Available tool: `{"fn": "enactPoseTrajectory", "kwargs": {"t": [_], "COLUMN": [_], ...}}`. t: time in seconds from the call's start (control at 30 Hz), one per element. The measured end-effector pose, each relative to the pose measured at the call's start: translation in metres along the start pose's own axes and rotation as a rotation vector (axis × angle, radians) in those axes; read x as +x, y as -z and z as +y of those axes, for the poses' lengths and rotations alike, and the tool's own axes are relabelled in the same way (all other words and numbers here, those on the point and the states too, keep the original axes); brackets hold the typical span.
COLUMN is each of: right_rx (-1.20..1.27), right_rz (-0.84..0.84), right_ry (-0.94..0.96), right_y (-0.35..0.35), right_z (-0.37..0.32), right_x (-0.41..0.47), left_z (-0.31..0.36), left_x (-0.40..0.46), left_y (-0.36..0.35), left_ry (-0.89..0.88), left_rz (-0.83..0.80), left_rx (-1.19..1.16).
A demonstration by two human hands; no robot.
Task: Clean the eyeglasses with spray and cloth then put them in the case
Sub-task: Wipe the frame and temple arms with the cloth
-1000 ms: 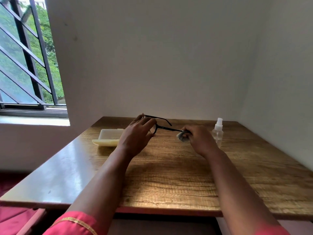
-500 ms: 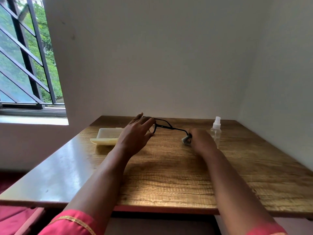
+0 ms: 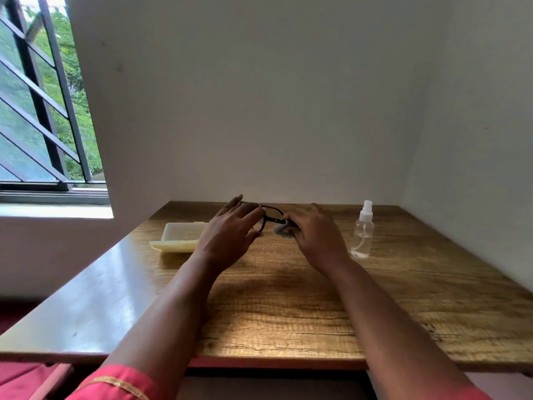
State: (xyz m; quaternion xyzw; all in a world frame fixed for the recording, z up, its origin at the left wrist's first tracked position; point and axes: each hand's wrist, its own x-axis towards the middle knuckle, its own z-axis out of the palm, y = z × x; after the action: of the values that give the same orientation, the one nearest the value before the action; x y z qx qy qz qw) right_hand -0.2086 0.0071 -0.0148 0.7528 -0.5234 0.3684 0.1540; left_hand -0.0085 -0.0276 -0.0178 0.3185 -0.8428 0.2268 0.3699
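Black-framed eyeglasses (image 3: 269, 217) are held just above the wooden table (image 3: 288, 307), at its far middle. My left hand (image 3: 227, 235) grips the front of the frame, which it mostly hides. My right hand (image 3: 314, 235) pinches a small grey cloth (image 3: 279, 228) against the temple arm, close to the hinge. An open pale yellow case (image 3: 178, 236) lies left of my left hand, lid side toward me. A clear spray bottle (image 3: 362, 230) with a white nozzle stands upright to the right of my right hand.
White walls close off the back and right side of the table. A barred window (image 3: 43, 111) is at the left. A red sleeve (image 3: 115, 385) shows at the bottom edge.
My right hand has slid the cloth left along the temple arm, from its tip toward the hinge. The two hands are now closer together. My left hand keeps its hold.
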Motion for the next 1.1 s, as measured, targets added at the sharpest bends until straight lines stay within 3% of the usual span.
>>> {"fn": "enactPoseTrajectory", "kwargs": {"t": [0.17,0.33,0.6,0.8,1.0,1.1], "right_rx": [-0.081,-0.087,-0.048,0.074,-0.012,-0.067], "right_rz": [0.140,0.176,0.179,0.111,-0.032,-0.068], "right_ry": [0.146,0.143,-0.048,-0.321,-0.530,-0.534], "right_y": [-0.006,-0.004,0.002,0.005,0.004,0.006], "right_z": [-0.017,-0.020,-0.001,0.013,0.021,0.020], "right_x": [-0.001,0.000,0.001,-0.003,-0.006,-0.006], "left_z": [0.004,0.004,-0.001,0.001,0.002,0.002], "left_x": [0.001,0.002,0.001,0.000,-0.001,-0.001], "left_y": [0.001,0.000,0.003,0.004,0.004,0.005], "left_ry": [-0.048,-0.009,0.074,0.098,0.097,0.107], "left_rz": [0.018,0.017,0.033,0.047,0.041,0.056], "left_rx": [0.016,-0.018,-0.085,-0.122,-0.148,-0.131]}}
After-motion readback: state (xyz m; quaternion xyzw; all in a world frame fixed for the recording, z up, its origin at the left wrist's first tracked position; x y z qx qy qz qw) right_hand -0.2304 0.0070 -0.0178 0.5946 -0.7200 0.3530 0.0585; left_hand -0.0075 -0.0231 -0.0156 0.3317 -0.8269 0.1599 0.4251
